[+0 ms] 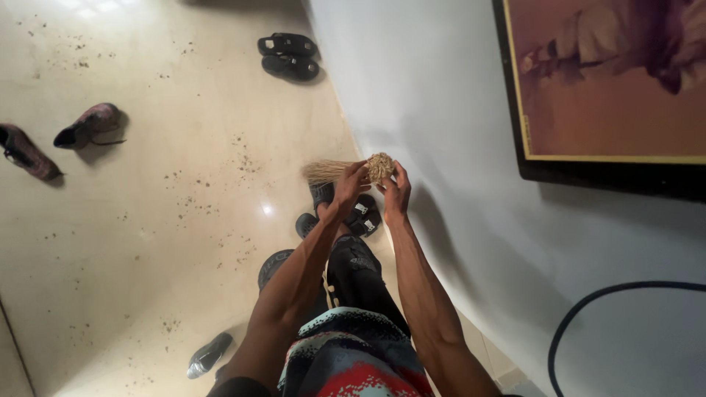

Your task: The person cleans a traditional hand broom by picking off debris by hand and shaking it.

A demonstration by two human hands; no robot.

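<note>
- One broom: a bundle of thin straw-coloured sticks, held out in front of the person above the floor, close to the white wall. Its bound butt end faces the camera and the loose sticks point away to the left.
- Two hands, both on the broom.
- The left hand is closed round the bundle just behind the butt end, fingers curled over the sticks.
- The right hand is partly closed, its fingertips pinching the knotted butt end; the thumb sits at the edge of it.
- Two black sandals lie side by side on the floor at the foot of the wall, well apart from the hands.
- Two brown shoes lie further left on the floor: one on its side, the other near the picture's left edge.
- One shiny dark shoe lies on the floor low in the picture, beside the person's left arm.
- The person's own two feet, in dark sandals, stand below the broom.
- Many small dark specks of dirt are scattered over the pale, glossy floor.
- One framed picture with a dark frame hangs on the wall at the right.
- One black cable curves across the wall beneath it.
</note>
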